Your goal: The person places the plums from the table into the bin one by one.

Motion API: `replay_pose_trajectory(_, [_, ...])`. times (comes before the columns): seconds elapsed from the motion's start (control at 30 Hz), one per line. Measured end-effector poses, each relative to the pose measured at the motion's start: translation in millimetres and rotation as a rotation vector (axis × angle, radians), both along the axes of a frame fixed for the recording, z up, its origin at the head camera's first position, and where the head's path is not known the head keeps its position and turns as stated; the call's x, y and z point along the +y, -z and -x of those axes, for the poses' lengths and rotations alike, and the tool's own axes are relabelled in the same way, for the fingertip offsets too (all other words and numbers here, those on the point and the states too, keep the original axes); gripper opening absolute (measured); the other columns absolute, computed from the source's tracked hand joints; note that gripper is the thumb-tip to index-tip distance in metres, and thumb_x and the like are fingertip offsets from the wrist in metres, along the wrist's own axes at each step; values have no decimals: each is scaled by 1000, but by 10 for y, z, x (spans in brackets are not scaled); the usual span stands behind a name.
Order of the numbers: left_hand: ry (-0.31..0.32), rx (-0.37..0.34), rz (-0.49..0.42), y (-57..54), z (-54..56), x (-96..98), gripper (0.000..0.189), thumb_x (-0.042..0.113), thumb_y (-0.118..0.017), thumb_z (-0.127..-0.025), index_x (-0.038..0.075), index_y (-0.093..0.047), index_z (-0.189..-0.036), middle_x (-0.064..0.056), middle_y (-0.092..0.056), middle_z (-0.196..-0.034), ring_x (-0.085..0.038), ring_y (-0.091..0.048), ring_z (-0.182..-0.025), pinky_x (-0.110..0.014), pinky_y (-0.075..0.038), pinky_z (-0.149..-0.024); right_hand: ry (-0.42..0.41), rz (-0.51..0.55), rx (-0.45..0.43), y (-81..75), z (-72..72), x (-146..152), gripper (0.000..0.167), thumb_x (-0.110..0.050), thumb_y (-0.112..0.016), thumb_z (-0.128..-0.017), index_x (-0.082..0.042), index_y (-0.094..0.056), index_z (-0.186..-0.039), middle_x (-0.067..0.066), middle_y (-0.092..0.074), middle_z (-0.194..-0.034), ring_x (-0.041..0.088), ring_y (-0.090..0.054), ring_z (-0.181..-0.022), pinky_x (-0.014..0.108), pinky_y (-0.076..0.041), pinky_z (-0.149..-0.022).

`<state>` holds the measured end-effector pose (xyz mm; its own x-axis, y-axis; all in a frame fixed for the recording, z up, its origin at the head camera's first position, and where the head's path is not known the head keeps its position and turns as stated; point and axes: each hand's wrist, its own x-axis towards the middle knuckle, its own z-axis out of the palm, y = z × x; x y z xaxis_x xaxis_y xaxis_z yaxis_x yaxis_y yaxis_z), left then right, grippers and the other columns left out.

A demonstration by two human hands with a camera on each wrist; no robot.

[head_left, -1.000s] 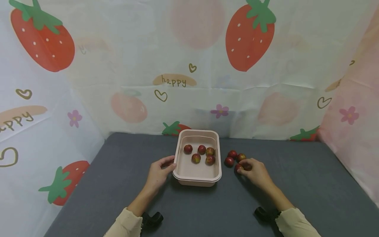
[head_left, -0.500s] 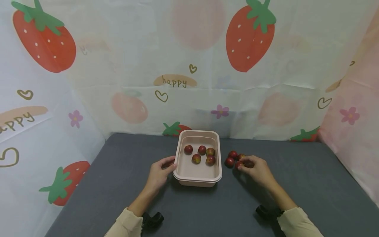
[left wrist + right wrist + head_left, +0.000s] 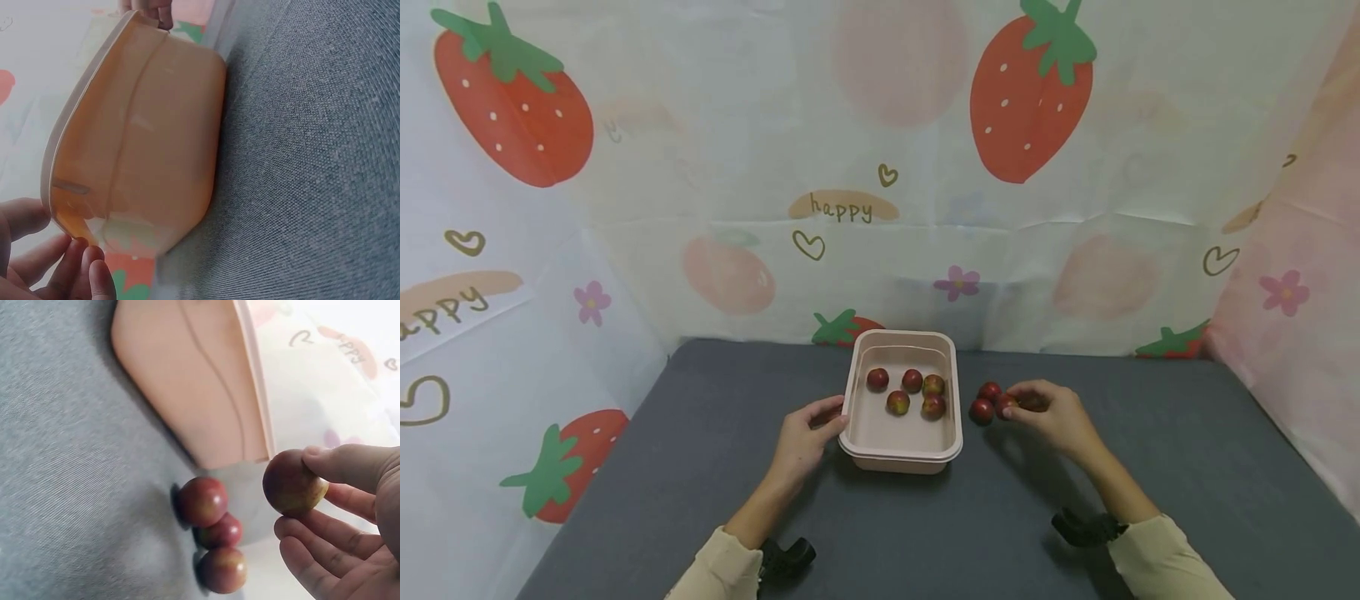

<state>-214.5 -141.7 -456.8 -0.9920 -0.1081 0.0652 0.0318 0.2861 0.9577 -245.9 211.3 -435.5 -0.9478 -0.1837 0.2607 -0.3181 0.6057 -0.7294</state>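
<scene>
A pale pink plastic box stands mid-table with several red plums in it. My left hand holds the box's left side, and in the left wrist view its thumb and fingers pinch the rim. To the right of the box, my right hand pinches one plum between thumb and fingertips, raised off the cloth. Three other plums lie close together beside the box in the right wrist view, the nearest to the box being a red plum.
Dark grey cloth covers the table. A white curtain printed with strawberries, hearts and flowers hangs right behind the box and along both sides. Black wrist straps sit at both cuffs.
My right hand has taken hold of the nearest plum and raised it from the cloth, shifting slightly up and away from me. The left hand and the box have stayed put.
</scene>
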Motion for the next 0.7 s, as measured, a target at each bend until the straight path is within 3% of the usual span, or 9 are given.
replay_pose_trajectory(0.13, [-3,-5,-3,14,11,2,37,14,-68,-91,2,-64,-125,-17,-68,-115,-24,-61,-108,-24,-45,-81,-9,-14,-37,-71,40,-25,31,-21,-75,-86,-3,-69,-110,15,-71,-101,20,-68,-87,26,-52,-71])
replay_pose_trajectory(0.37, [-2,1,-6,-5,-5,3,36,13,-68,-91,3,-65,-125,-16,-68,-116,-24,-61,-108,-23,-45,-80,-33,27,-70,-167,105,-110,34,-25,-75,-85,-6,-68,-113,12,-72,-102,12,-65,-84,28,-53,-71])
replay_pose_trajectory(0.5, [-3,4,-6,-9,0,-2,35,13,-68,-91,3,-65,-124,-16,-69,-113,-24,-61,-106,-22,-45,-80,-49,50,-89,-219,142,-177,36,-25,-75,-85,-4,-67,-114,15,-72,-102,14,-65,-84,33,-54,-69])
replay_pose_trajectory(0.7, [-3,-4,2,0,6,-5,35,13,-68,-91,4,-66,-124,-16,-69,-112,-24,-61,-105,-23,-45,-80,-76,52,-65,-277,199,-309,36,-23,-77,-84,-3,-67,-112,15,-72,-103,18,-67,-88,27,-53,-74])
